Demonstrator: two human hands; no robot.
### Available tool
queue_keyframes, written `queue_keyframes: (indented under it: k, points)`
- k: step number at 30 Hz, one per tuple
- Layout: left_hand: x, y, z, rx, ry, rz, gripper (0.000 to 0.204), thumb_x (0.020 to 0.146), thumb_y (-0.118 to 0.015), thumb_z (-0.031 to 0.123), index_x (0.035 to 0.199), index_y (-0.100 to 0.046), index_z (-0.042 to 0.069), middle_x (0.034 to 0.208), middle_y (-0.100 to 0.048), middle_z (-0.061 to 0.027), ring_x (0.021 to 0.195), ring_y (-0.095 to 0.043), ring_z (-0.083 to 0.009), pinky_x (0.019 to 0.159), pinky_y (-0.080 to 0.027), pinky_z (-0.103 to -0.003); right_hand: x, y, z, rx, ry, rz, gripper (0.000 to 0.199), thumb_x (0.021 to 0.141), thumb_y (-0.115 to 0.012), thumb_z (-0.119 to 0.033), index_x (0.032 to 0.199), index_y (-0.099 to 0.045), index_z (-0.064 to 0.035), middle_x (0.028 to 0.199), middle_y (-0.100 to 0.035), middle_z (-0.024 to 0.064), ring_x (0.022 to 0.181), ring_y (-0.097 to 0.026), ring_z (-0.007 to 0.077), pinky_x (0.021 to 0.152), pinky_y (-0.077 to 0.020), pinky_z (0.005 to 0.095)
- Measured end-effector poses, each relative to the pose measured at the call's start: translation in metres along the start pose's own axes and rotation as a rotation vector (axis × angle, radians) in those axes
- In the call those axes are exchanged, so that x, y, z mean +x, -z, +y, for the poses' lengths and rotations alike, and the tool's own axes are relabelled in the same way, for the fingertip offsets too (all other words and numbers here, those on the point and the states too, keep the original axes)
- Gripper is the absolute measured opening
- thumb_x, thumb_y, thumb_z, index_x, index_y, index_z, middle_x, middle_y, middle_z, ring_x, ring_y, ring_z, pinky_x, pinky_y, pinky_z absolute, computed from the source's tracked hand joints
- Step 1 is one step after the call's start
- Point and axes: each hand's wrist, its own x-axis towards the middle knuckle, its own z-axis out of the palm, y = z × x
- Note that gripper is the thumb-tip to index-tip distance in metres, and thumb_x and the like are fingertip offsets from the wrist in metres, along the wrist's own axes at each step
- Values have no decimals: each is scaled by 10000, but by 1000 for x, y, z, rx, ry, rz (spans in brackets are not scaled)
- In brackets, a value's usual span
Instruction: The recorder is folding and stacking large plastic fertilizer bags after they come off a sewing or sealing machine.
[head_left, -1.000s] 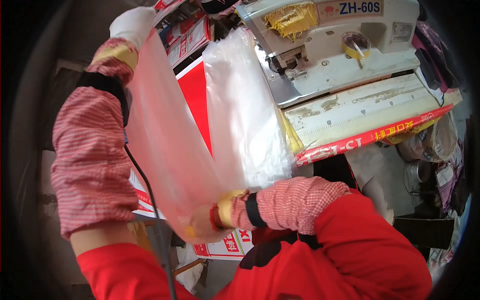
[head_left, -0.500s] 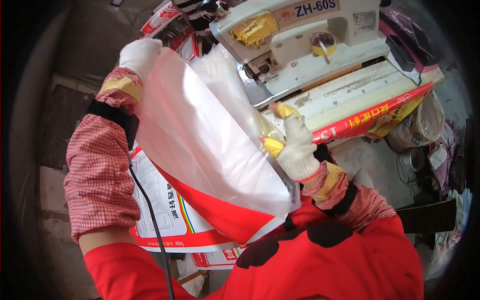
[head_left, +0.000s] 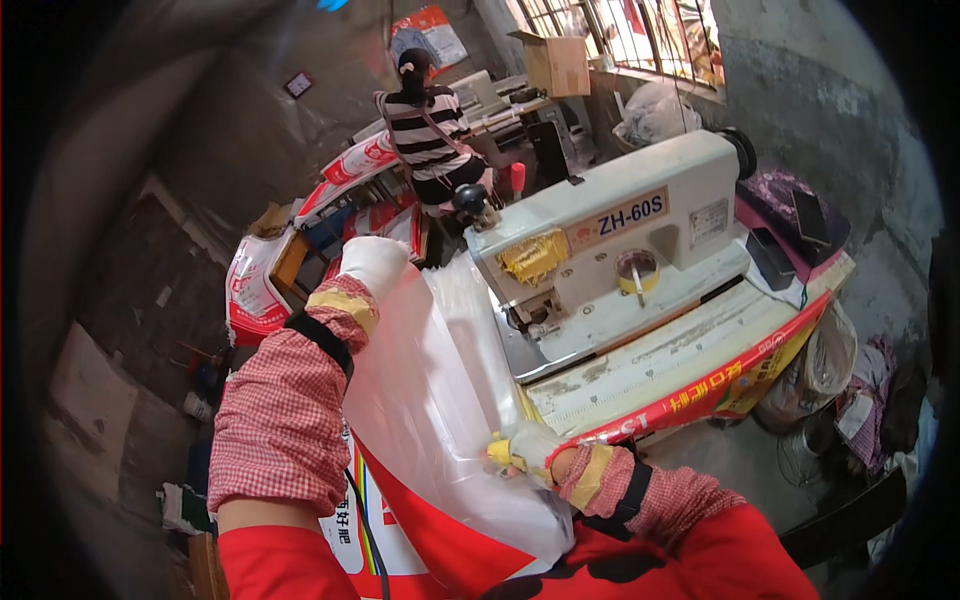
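This is a small bag-sewing workshop: an industrial sewing machine [head_left: 610, 250] sits on a worn worktable [head_left: 690, 350], printed red-and-white sacks [head_left: 350, 170] pile up around it, and a co-worker [head_left: 425, 135] sits at another machine by the barred window [head_left: 640, 35], between rough concrete walls.

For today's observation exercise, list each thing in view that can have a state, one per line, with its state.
Clear plastic liner bag: held up, tucked in red-and-white woven sack.
Left hand: gloved, gripping liner top.
Right hand: gloved, pinching liner lower down.
White industrial sewing machine: upright on table.
Brown cardboard box: flaps open.
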Motion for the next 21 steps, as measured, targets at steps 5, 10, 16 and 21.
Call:
queue_keyframes:
  k: [5, 10, 16, 21]
  points:
    - [-4, 11, -15, -143, 192, -169, 254, 835, -468, 196, 962, -664, 97, 1025, -624, -139, 951, -606, -282, 785, -487, -400, -33, -19, -42, -724, 254, 64, 366, 803, -603, -328, 967, -609, 0, 850, -633, 153, 790, -604, 246, 695, -454, 344]
    - [17, -41, -3, -348, 462, -57, 266, 838, -444, 150, 995, -655, 104, 1036, -620, -149, 989, -595, -284, 800, -487, -408, 4, -57, -7, -662, 504, 76, 370, 804, -554, -401, 936, -631, -64, 881, -611, 186, 858, -569, 348, 744, -432, 398]
    - [31, -124, 140, -170, 2, 585, 113, 738, -510, 147, 779, -613, 125, 781, -603, -77, 739, -600, -252, 612, -467, -428, -53, -5, 19, -1132, 822, 406, 234, 782, -587, -275, 913, -642, -89, 826, -603, 149, 779, -586, 290, 680, -462, 419]
    - [34, -180, 149, -209, -273, 735, 127, 738, -537, 139, 801, -645, 119, 825, -618, -136, 754, -598, -299, 635, -469, -398, -96, 68, 56, 248, -104, 438, 249, 800, -627, -84, 1037, -600, -13, 824, -596, 3, 646, -524, 75, 541, -426, 200]
